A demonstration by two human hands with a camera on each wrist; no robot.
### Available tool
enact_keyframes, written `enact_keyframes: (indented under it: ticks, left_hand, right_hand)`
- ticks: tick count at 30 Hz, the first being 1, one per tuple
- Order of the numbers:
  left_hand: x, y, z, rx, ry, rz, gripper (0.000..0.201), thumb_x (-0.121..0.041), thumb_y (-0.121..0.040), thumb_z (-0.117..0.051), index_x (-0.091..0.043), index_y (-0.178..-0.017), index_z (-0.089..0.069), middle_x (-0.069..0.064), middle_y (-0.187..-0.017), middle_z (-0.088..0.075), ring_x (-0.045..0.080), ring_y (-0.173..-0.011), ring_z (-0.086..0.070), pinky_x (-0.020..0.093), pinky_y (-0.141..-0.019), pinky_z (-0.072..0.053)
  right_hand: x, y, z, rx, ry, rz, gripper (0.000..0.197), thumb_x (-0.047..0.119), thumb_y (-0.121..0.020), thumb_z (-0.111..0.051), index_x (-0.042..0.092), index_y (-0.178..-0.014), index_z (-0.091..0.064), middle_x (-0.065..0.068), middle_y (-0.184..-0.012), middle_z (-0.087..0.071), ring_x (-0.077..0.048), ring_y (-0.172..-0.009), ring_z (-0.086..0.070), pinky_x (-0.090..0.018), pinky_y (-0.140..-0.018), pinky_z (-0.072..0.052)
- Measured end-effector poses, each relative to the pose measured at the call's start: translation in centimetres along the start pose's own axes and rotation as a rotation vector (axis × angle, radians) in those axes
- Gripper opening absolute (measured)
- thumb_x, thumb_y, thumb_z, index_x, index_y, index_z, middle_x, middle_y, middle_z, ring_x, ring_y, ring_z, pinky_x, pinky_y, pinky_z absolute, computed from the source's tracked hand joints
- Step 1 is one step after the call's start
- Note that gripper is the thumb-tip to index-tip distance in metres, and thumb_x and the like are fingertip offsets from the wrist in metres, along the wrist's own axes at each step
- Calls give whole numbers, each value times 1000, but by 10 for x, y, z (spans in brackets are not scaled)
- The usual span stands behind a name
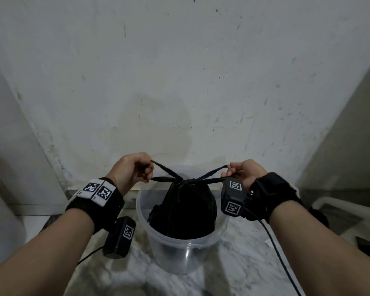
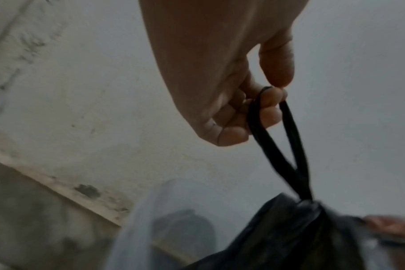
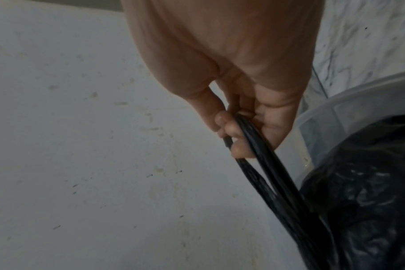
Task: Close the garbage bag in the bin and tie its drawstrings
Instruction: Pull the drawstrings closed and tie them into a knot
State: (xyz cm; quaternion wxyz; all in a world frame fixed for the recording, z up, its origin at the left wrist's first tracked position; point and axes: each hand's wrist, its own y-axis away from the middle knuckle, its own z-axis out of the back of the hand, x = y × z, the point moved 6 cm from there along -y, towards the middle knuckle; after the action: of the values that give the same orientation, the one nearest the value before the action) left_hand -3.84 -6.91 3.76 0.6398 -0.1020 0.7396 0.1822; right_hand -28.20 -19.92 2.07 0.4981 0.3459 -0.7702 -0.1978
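A translucent, round plastic bin (image 1: 175, 248) stands on a marbled grey-white surface (image 1: 233, 270), at 6 o'clock in the head view, just before a stained, pitted plaster wall (image 1: 179, 71). Inside it sits a black garbage bag (image 1: 186, 210) of glossy, crinkled film, its mouth gathered into a puckered neck (image 1: 185, 181) that points upward above the rim; the bag's long axis is near vertical. Two thin black drawstring loops run outward from the neck along a roughly horizontal line. The left loop (image 1: 165, 173) extends toward 9 o'clock into the left hand (image 1: 132, 169), whose curled fingers (image 2: 269, 113) hook through it while the thumb presses on top. The right loop (image 1: 212, 173) extends toward 3 o'clock into the right hand (image 1: 244, 170), fingers (image 3: 234, 131) curled round the doubled strand. Both strands appear taut. Each wrist carries a black strap with square coded markers and a small black camera block (image 1: 232, 196).
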Motion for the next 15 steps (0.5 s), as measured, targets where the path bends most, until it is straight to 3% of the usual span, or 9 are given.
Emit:
enact_keyframes:
  ticks: [2,5,7,9,12,15]
  left_hand:
    - [-7,0,-11,23,84,11,12,-13,-73,-45,-5,-68,-53,6,-54,-50,22,-51,-46,31,-55,-40]
    - [-16,1,-34,112,172,-5,21,-4,-81,-40,0,-79,-61,9,-65,-56,17,-47,-45,29,-61,-54]
    - [-18,2,-52,167,121,-27,26,1,-84,-41,3,-90,-66,11,-73,-61,15,-44,-48,31,-64,-58]
    - [-19,5,-66,206,14,-38,26,3,-86,-48,0,-99,-70,14,-88,-70,15,-47,-54,29,-58,-56]
    - [-17,2,-75,230,-123,-53,30,5,-83,-58,-4,-107,-72,17,-109,-71,17,-56,-65,24,-53,-55]
    - [-15,-1,-73,179,-105,-45,34,5,-81,-63,1,-114,-67,19,-98,-68,18,-58,-68,21,-47,-52]
  right_hand:
    - [-2,5,-7,48,-3,-38,20,5,-97,-42,1,-80,-52,-5,-65,-35,-15,-56,-31,-30,-56,-44]
    - [-5,16,-29,149,-16,-44,22,2,-96,-43,-3,-78,-55,-8,-65,-41,-17,-59,-40,-39,-47,-58]
    - [-3,25,-45,219,-14,-1,25,0,-97,-41,-3,-76,-54,-11,-67,-44,-20,-64,-46,-48,-67,-59]
    - [-1,32,-59,271,-7,27,26,1,-98,-39,-3,-76,-53,-12,-70,-47,-23,-68,-51,-51,-75,-56]
    - [2,36,-68,301,-45,40,26,1,-98,-38,-4,-78,-53,-13,-69,-49,-24,-70,-53,-52,-72,-57]
    - [1,38,-70,298,-37,62,24,-1,-97,-39,-5,-79,-54,-14,-65,-52,-24,-69,-55,-49,-65,-58]
